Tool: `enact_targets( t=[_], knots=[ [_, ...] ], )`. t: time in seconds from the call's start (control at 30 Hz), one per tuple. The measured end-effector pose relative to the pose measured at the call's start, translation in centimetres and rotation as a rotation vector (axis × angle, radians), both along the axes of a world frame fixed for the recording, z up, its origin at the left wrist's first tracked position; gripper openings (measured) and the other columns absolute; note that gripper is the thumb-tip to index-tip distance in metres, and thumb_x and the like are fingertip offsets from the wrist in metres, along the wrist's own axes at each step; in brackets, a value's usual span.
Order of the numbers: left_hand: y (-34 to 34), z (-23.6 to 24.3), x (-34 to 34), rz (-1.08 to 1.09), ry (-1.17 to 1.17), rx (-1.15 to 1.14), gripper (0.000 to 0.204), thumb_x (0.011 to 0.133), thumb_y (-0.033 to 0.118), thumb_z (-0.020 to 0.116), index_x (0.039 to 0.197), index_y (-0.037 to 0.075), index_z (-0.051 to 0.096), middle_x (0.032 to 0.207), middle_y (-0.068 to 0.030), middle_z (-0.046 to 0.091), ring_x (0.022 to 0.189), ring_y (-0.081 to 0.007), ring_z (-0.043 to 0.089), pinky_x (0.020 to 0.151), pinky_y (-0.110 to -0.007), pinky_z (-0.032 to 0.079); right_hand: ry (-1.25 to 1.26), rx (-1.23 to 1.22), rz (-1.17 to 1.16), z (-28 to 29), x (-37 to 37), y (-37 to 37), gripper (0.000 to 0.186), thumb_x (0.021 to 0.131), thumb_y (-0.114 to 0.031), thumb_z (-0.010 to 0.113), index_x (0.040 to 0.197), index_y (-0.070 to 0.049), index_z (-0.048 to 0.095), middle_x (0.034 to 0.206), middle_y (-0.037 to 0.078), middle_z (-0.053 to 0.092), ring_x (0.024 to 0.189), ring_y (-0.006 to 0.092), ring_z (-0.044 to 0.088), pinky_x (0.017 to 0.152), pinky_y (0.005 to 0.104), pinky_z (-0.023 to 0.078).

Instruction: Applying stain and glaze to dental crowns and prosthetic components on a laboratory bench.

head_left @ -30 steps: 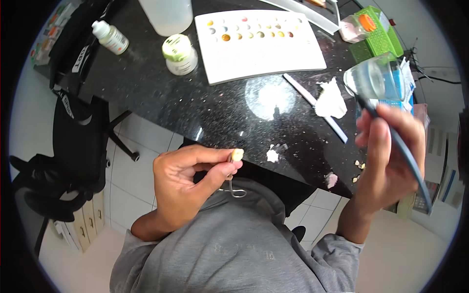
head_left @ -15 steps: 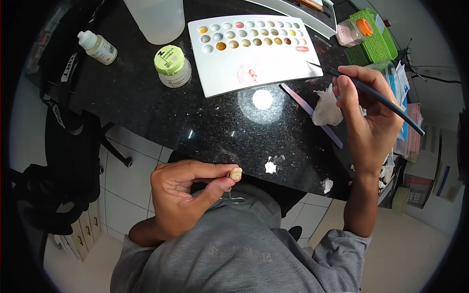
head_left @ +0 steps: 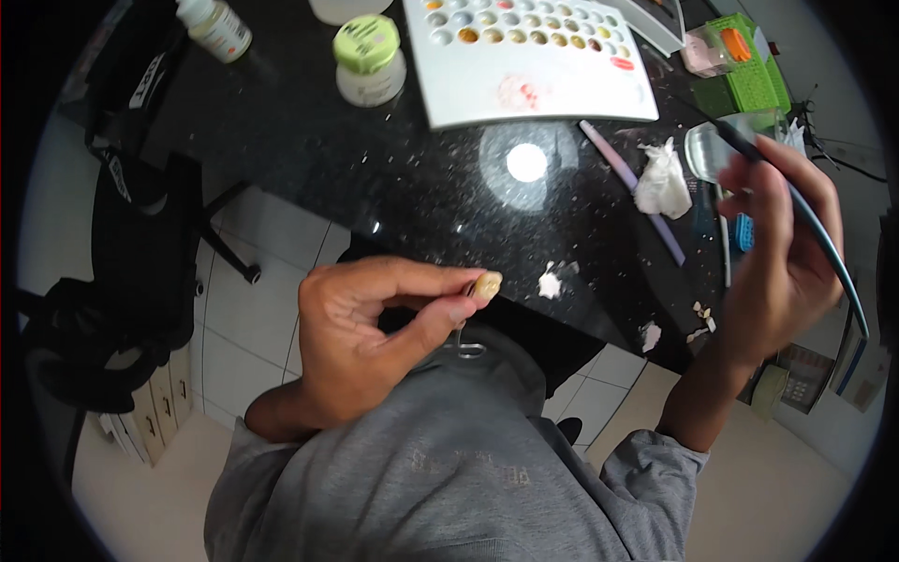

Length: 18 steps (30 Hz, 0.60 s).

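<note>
My left hand is closed in a pinch low in front of my chest. Between thumb and forefinger it holds a yellowish-white dental crown, its chewing surface turned right; a thin metal holder with a looped end hangs below the fingers. At the right, my right hand grips a thin dark-handled paintbrush like a pen. Its tip end, blurred, points up and left past a clear glass of liquid. A white mixing palette with rows of coloured wells and a pink smear lies beyond both hands.
A lime-lidded jar and a dropper bottle stand at the far left. Right of the palette lie a purple file, a crumpled tissue and a green basket. White crumbs dot the black countertop.
My right hand has moved right and away from the palette, taking the brush tip toward the glass. The view has shifted, and the crown is turned a little in my left hand.
</note>
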<state>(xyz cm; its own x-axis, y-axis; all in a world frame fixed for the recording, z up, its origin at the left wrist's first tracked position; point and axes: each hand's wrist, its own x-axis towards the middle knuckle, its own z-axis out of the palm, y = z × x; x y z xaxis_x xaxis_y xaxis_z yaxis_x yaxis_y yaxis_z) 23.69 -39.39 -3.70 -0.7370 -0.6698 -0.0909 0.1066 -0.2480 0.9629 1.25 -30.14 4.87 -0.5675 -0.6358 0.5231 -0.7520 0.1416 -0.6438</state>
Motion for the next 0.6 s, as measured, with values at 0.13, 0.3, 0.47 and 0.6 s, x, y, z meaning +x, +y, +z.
enact_targets(
  t=[0.13, 0.3, 0.47, 0.6],
  knots=[
    [0.4, -0.1, -0.1, 0.026, 0.048, -0.083, 0.012, 0.083, -0.011, 0.061, 0.095, -0.009, 0.066, 0.089, -0.0187, 0.069, 0.082, -0.0195, 0.069, 0.074, -0.027, 0.059, -0.127, -0.219, 0.397, 0.7, 2.9, 3.0, 0.023, 0.088, -0.011, 0.059, 0.101, 0.008, 0.055, 0.078, 0.015, 0.062, 0.064, 0.0181, 0.062, 0.054, 0.0233, 0.051],
    [0.8, 0.1, -0.1, 0.067, 0.009, -0.128, 0.013, 0.082, -0.010, 0.063, 0.095, -0.009, 0.066, 0.088, -0.0179, 0.069, 0.081, -0.0185, 0.069, 0.071, -0.025, 0.057, -0.227, -0.290, 0.644, -4.1, 4.6, 3.9, 0.022, 0.078, 0.000, 0.062, 0.097, 0.010, 0.055, 0.075, 0.017, 0.061, 0.058, 0.0213, 0.063, 0.051, 0.0276, 0.053],
    [1.1, -0.3, -0.1, 0.100, 0.037, -0.183, 0.014, 0.082, -0.010, 0.064, 0.095, -0.009, 0.066, 0.086, -0.0173, 0.069, 0.078, -0.0175, 0.069, 0.068, -0.024, 0.057, -0.160, -0.335, 0.667, -6.0, 4.8, 3.6, 0.021, 0.074, 0.004, 0.060, 0.094, 0.011, 0.056, 0.072, 0.017, 0.062, 0.056, 0.0211, 0.063, 0.049, 0.0273, 0.053],
    [1.0, -0.5, -0.2, 0.103, 0.055, -0.222, 0.014, 0.081, -0.009, 0.065, 0.095, -0.008, 0.066, 0.086, -0.0173, 0.069, 0.077, -0.0175, 0.069, 0.068, -0.024, 0.057, -0.122, -0.315, 0.622, -5.9, 5.1, 3.5, 0.022, 0.073, 0.004, 0.061, 0.094, 0.011, 0.057, 0.071, 0.016, 0.061, 0.056, 0.0202, 0.064, 0.050, 0.0261, 0.053]
  ],
)
